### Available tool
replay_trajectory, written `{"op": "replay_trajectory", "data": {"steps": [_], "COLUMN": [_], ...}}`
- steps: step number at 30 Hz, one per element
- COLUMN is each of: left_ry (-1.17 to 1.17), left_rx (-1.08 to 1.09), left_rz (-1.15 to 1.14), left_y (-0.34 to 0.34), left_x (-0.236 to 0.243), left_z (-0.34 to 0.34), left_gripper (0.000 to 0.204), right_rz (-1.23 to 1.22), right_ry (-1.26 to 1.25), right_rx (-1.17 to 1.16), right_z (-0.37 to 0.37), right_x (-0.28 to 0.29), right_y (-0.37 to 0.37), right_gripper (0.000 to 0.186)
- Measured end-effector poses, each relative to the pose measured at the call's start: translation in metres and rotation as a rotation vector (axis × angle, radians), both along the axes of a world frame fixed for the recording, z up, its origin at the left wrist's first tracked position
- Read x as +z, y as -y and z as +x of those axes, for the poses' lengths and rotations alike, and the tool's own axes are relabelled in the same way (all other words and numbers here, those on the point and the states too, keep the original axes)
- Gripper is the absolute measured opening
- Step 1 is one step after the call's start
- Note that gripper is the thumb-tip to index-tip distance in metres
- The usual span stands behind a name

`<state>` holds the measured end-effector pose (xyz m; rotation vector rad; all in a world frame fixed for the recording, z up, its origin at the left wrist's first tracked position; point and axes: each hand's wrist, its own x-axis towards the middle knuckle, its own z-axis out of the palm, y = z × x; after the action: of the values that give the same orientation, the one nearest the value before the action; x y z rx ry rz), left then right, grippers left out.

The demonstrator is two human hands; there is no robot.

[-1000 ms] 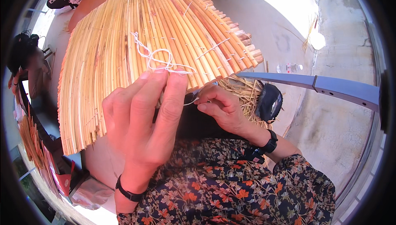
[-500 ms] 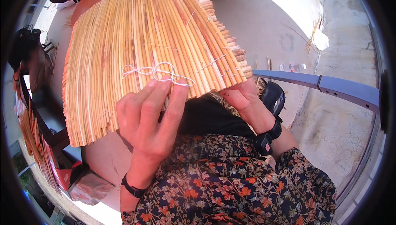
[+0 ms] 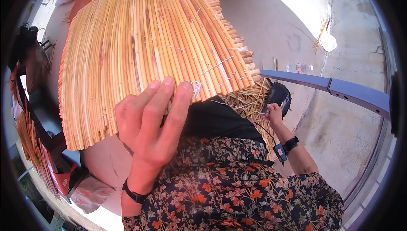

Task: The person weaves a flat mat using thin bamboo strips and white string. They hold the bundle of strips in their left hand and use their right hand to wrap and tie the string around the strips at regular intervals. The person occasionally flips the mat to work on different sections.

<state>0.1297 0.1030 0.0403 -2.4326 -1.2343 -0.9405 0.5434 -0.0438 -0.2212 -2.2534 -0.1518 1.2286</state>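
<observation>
A mat of pale yellow reed stalks [image 3: 114,61], stitched with short white thread, slopes over my lap, and thick stalk ends line its right edge. My left hand [image 3: 148,125] grips its near edge, fingers on top; the thumb is hidden. Beside the index fingertip stands a small loop of white thread [image 3: 196,88]. Off to the right of the mat, my right hand [image 3: 274,114] is closed in a pinch near my shoe. A thin line of the thread runs from under the mat's near edge toward it.
Loose straw [image 3: 256,97] lies beside my dark shoe [image 3: 279,96]. A blue-grey metal bar [image 3: 322,82] crosses at right, with a clear plastic bottle [image 3: 299,68] on the floor behind it. Another person [image 3: 29,53] is at the left, above a bundle of reddish stalks [image 3: 29,142].
My right hand has left the mat's right corner and moved right and down, drawing the thread. The wide thread loops on the mat have shrunk to one small loop. My left hand stays put.
</observation>
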Motion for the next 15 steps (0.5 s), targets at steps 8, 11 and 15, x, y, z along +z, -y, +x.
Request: {"op": "replay_trajectory", "data": {"steps": [8,11,15], "left_ry": [0.003,0.003,0.034], "left_rx": [0.011,0.030,0.022], "left_rz": [-0.040,-0.049,-0.041], "left_y": [0.005,0.004,0.004], "left_x": [0.004,0.003,-0.002], "left_z": [0.002,0.004,0.005], "left_gripper": [0.035,0.036,0.035], "right_rz": [0.720,0.616,0.619], "right_ry": [-1.294,-1.355,-1.386], "right_rx": [0.404,0.472,0.077], "right_z": [-0.183,-0.206,-0.182], "right_x": [0.181,0.200,0.173], "right_y": [-0.136,-0.151,-0.151], "right_gripper": [0.030,0.032,0.028]}}
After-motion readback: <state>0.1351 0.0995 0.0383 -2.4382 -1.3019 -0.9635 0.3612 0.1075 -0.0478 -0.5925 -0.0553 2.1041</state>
